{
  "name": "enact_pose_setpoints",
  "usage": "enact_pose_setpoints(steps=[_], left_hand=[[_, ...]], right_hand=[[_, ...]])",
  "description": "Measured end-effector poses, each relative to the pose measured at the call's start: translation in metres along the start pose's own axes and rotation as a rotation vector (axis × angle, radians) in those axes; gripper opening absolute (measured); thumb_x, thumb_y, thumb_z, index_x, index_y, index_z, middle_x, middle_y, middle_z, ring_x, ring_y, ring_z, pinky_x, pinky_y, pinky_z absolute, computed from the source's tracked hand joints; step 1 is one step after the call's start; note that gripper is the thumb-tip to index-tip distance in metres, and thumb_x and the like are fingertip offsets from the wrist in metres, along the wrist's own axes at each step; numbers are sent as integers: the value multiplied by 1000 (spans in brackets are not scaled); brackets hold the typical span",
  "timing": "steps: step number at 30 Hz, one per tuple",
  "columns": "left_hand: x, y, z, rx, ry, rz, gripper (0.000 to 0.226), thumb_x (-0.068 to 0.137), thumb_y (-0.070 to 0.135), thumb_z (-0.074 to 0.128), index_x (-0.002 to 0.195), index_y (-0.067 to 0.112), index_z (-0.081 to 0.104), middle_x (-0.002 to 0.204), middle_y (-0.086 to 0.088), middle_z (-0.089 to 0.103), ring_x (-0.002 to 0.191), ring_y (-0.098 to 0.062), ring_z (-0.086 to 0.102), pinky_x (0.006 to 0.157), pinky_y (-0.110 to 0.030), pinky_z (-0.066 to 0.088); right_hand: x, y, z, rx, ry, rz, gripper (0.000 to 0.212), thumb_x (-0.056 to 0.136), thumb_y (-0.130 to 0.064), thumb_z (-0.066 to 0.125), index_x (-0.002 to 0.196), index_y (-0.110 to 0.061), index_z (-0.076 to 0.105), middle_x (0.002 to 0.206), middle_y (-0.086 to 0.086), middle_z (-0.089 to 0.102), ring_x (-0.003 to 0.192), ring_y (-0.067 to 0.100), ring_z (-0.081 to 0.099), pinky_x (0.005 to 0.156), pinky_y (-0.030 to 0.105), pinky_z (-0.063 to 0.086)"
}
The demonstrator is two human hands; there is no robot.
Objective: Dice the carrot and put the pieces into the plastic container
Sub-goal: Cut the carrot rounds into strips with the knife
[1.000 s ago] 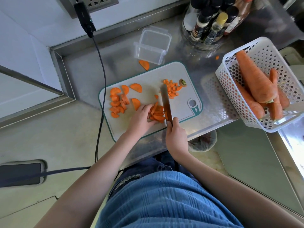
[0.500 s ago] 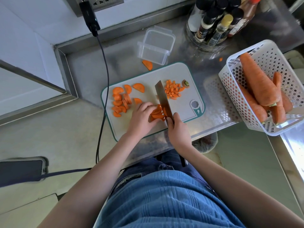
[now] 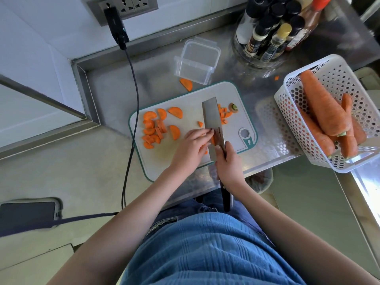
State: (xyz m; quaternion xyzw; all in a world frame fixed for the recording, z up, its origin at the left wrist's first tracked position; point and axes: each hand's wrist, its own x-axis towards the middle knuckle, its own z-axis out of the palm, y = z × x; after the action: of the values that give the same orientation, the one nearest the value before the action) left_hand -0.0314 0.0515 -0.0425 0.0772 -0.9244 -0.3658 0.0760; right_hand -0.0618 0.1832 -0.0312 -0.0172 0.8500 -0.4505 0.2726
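Head view: everything is laid out around the cutting board (image 3: pixel 164 159), which sits on the steel desk (image 3: pixel 267 145). A cleaver (image 3: pixel 212 124) is gripped at the handle by the right hand (image 3: pixel 228 163), fingers wrapped tight around it, with the blade tilted so its flat face is seen over the middle of the board. The left hand (image 3: pixel 190 148) is pressed down on a small bunch of carrot strips (image 3: pixel 212 140) right against the blade's left side, fingertips curled over them (most of the bunch is hidden under the hand and blade). On the board's left part a pile of half-moon carrot slices (image 3: pixel 155 128) is spread out, and one tiny piece lies alone near the blade. Already diced bits (image 3: pixel 224 115) are heaped at the board's far right corner, next to the cut-off carrot top (image 3: pixel 233 107). The clear plastic container (image 3: pixel 196 60) is found just past the board's far edge, with nothing seen in it, and a stray half slice (image 3: pixel 186 84) lies between it and the board. To the right of the board a white perforated basket (image 3: pixel 287 112) is loaded with whole carrots (image 3: pixel 322 108). Behind that corner, a round rack of seasoning bottles (image 3: pixel 271 31) is parked.
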Motion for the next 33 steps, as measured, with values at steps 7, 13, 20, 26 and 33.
enact_pose_setpoints(steps=[7, 13, 20, 26, 33], left_hand=[[-9, -9, 16, 176, 41, 231, 26, 70, -8, 75, 94, -2, 70, 97, -12, 67, 92, -27, 59, 76, -39, 55], [-4, -28, -1, 268, 143, 173, 4, 80, 5, 67, 81, 2, 69, 83, -9, 66, 85, -21, 50, 76, -32, 44], [1, -42, -12, 278, 16, -11, 6, 73, 8, 77, 75, 5, 72, 78, -6, 68, 79, -29, 59, 70, -35, 52], [26, -44, -15, 162, -26, -116, 27, 85, 1, 59, 110, 3, 67, 108, -13, 67, 101, -30, 60, 89, -38, 48], [69, -36, 1, 83, -113, -304, 17, 76, 7, 72, 92, 4, 66, 97, -12, 59, 85, -26, 59, 76, -29, 42]], right_hand=[[6, -8, -13, 181, -8, 86, 26, 101, -31, 39, 95, -8, 50, 66, 9, 57, 43, 16, 44, 47, 38, 43], [8, -5, -18, 125, -4, 79, 29, 102, -29, 37, 92, -1, 41, 60, 6, 43, 37, 15, 39, 44, 34, 41], [12, 3, -23, -174, 3, 23, 30, 101, -29, 39, 76, -14, 33, 62, 3, 43, 53, 21, 42, 50, 39, 40], [17, 5, -29, -233, 40, -3, 30, 101, -28, 40, 75, -14, 33, 62, 2, 43, 55, 21, 40, 52, 35, 32], [13, 11, -36, -156, 89, 58, 32, 100, -32, 40, 76, -11, 35, 63, 4, 46, 58, 26, 45, 55, 45, 45]])
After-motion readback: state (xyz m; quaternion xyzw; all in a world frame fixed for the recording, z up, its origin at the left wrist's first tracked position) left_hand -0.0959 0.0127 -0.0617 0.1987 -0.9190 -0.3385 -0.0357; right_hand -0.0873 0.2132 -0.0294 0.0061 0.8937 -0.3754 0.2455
